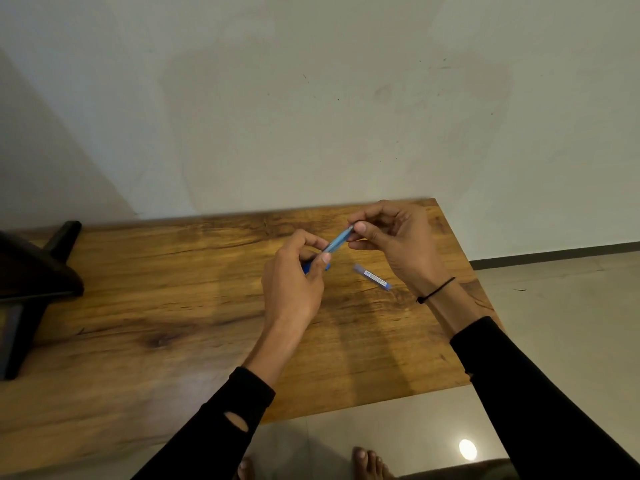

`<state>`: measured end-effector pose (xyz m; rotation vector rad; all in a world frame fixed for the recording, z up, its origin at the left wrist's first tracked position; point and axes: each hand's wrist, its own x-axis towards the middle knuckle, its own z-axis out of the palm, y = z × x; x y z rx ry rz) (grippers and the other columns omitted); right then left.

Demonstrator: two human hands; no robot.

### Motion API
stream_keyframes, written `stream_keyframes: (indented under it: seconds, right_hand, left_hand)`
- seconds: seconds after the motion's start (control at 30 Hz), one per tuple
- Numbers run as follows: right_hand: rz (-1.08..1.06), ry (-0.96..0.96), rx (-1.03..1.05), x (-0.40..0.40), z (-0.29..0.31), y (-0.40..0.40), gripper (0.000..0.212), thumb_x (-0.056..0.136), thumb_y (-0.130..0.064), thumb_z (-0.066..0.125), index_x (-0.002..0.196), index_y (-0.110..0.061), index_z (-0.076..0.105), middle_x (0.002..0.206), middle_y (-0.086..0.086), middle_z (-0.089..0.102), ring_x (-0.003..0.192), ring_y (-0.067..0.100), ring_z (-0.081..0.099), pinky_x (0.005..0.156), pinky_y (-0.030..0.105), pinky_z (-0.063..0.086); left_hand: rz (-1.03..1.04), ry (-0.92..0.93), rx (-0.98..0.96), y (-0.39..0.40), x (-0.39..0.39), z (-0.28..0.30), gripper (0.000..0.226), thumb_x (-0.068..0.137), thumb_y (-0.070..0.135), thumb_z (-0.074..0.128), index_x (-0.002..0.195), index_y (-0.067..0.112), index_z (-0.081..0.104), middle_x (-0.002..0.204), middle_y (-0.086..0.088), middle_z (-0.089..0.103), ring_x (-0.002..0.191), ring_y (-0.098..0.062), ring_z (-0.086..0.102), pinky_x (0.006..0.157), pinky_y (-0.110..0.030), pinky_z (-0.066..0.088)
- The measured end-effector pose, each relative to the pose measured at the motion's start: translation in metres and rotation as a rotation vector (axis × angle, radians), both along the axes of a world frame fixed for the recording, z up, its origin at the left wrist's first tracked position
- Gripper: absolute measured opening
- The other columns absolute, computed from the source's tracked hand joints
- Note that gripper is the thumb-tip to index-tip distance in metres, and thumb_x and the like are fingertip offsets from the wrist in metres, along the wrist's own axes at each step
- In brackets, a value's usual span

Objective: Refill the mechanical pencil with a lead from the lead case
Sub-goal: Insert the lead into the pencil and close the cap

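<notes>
A blue mechanical pencil is held slanted above the wooden table. My left hand grips its lower part, and the pencil's dark blue end pokes out below the fingers. My right hand pinches the pencil's upper end between thumb and forefinger. The lead case, a small bluish tube with a label, lies flat on the table just below my right hand, touched by neither hand. I cannot make out any single lead.
A black stand or monitor base occupies the table's left side. The table's right edge and front edge drop to a tiled floor, where my bare feet show. A plain wall rises behind the table.
</notes>
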<state>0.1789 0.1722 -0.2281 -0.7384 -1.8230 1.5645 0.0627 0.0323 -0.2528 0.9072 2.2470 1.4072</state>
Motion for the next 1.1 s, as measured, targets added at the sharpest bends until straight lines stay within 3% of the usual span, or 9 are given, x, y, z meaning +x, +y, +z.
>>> stream_keyframes:
  seconds: [0.27, 0.5, 0.67, 0.73, 0.83, 0.9, 1.03, 1.1]
  right_hand:
    - [0.002, -0.032, -0.018, -0.001, -0.003, -0.001, 0.012, 0.095, 0.004, 0.071, 0.105, 0.000, 0.077, 0.092, 0.012, 0.080, 0.084, 0.023, 0.080, 0.076, 0.031, 0.067]
    - [0.018, -0.007, -0.042, -0.003, -0.004, -0.003, 0.012, 0.094, 0.003, 0.072, 0.105, 0.005, 0.076, 0.093, 0.020, 0.079, 0.081, 0.023, 0.079, 0.075, 0.032, 0.067]
    - [0.032, -0.014, -0.003, 0.001, -0.003, 0.002, 0.031, 0.093, -0.005, 0.077, 0.123, -0.006, 0.069, 0.096, 0.017, 0.079, 0.088, 0.027, 0.080, 0.072, 0.035, 0.067]
    - [-0.038, -0.164, 0.091, 0.006, -0.008, 0.011, 0.029, 0.093, -0.008, 0.079, 0.120, -0.014, 0.069, 0.092, 0.010, 0.077, 0.082, 0.020, 0.077, 0.068, 0.033, 0.066]
    - [-0.023, -0.642, 0.426, 0.016, -0.025, 0.019, 0.017, 0.093, -0.013, 0.078, 0.103, -0.023, 0.069, 0.094, -0.003, 0.072, 0.081, 0.015, 0.067, 0.067, 0.026, 0.055]
    - [0.056, -0.835, 0.579, 0.017, -0.033, 0.016, 0.014, 0.094, -0.020, 0.077, 0.103, -0.023, 0.067, 0.101, -0.002, 0.070, 0.086, 0.017, 0.064, 0.071, 0.033, 0.055]
    - [0.074, -0.746, 0.609, 0.005, -0.032, 0.006, 0.019, 0.093, -0.015, 0.071, 0.105, -0.028, 0.065, 0.098, -0.007, 0.067, 0.089, 0.020, 0.065, 0.074, 0.044, 0.058]
    - [0.128, -0.705, 0.656, -0.007, -0.034, -0.008, 0.024, 0.094, -0.011, 0.068, 0.113, -0.026, 0.067, 0.105, -0.004, 0.064, 0.100, 0.022, 0.062, 0.081, 0.045, 0.057]
  left_hand:
    - [-0.009, 0.015, -0.002, 0.000, 0.000, 0.003, 0.018, 0.098, 0.021, 0.077, 0.100, 0.036, 0.068, 0.081, 0.021, 0.072, 0.083, 0.005, 0.069, 0.072, -0.024, 0.054]
    - [-0.004, 0.004, 0.007, -0.001, 0.000, 0.005, 0.018, 0.098, 0.019, 0.077, 0.099, 0.034, 0.068, 0.079, 0.020, 0.073, 0.080, 0.003, 0.070, 0.069, -0.022, 0.050]
    - [-0.003, -0.015, 0.039, -0.001, -0.005, 0.009, 0.012, 0.099, 0.018, 0.076, 0.102, 0.028, 0.071, 0.079, 0.018, 0.075, 0.081, 0.002, 0.070, 0.066, -0.020, 0.048]
    - [0.007, -0.022, 0.034, -0.002, -0.008, 0.011, 0.012, 0.099, 0.019, 0.076, 0.102, 0.029, 0.070, 0.081, 0.018, 0.075, 0.079, 0.000, 0.071, 0.064, -0.019, 0.044]
    - [0.015, -0.042, 0.036, -0.003, -0.012, 0.013, 0.015, 0.099, 0.018, 0.075, 0.100, 0.032, 0.069, 0.083, 0.015, 0.075, 0.082, -0.006, 0.072, 0.066, -0.021, 0.043]
    - [0.020, -0.042, 0.034, -0.003, -0.014, 0.013, 0.016, 0.100, 0.018, 0.075, 0.099, 0.033, 0.067, 0.085, 0.014, 0.077, 0.085, -0.009, 0.074, 0.068, -0.021, 0.043]
    - [0.039, -0.064, 0.056, -0.004, -0.021, 0.014, 0.017, 0.099, 0.016, 0.074, 0.100, 0.031, 0.068, 0.092, 0.010, 0.079, 0.090, -0.010, 0.075, 0.070, -0.020, 0.043]
    - [0.045, -0.063, 0.060, -0.005, -0.023, 0.014, 0.017, 0.099, 0.016, 0.074, 0.099, 0.033, 0.068, 0.091, 0.009, 0.079, 0.088, -0.010, 0.076, 0.070, -0.022, 0.045]
